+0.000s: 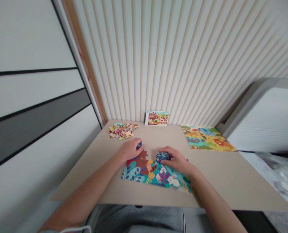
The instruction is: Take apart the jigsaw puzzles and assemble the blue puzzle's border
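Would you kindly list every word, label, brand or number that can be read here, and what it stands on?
No text is readable.
Upright picture card: a small mark at its upper left, too small to read.
Partly built puzzle, animal picture and piece pile: no lettering that I can make out.

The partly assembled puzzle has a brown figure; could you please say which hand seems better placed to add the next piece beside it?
Probably the left hand: it holds a dark blue piece close to the brown figure, while the right hand is farther off, holding a cluster of pieces.
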`<state>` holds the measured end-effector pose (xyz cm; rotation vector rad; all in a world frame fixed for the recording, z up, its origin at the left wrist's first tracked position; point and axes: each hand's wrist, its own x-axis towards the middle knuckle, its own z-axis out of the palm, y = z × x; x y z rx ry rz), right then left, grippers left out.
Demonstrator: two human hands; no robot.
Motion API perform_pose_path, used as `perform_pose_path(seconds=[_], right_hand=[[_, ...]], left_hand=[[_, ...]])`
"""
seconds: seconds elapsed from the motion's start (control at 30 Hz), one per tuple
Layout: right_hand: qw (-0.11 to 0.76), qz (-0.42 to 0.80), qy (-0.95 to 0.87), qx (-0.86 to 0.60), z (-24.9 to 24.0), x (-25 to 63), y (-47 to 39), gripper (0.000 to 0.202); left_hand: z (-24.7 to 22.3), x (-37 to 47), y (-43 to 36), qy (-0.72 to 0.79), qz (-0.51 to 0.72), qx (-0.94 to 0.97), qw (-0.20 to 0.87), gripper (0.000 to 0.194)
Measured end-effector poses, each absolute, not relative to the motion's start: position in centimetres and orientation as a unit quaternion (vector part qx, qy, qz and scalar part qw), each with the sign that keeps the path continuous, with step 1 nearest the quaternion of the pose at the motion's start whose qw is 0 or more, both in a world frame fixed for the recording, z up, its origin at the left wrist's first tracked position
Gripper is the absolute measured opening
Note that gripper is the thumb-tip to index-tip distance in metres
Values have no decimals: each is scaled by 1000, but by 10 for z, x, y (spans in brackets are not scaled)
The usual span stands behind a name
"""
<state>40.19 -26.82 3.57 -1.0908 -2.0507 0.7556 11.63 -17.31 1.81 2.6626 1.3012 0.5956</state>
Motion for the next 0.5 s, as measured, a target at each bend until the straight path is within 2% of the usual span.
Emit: perform_pose_path(seconds=[0.23,0.5], right_hand=[[384,208,-768,-469,25,415,-256,45],[452,160,-737,-476,21,411,-255,43]], left_hand=[[9,116,-173,459,145,876,27,44],[4,118,-167,426,154,891,27,44]])
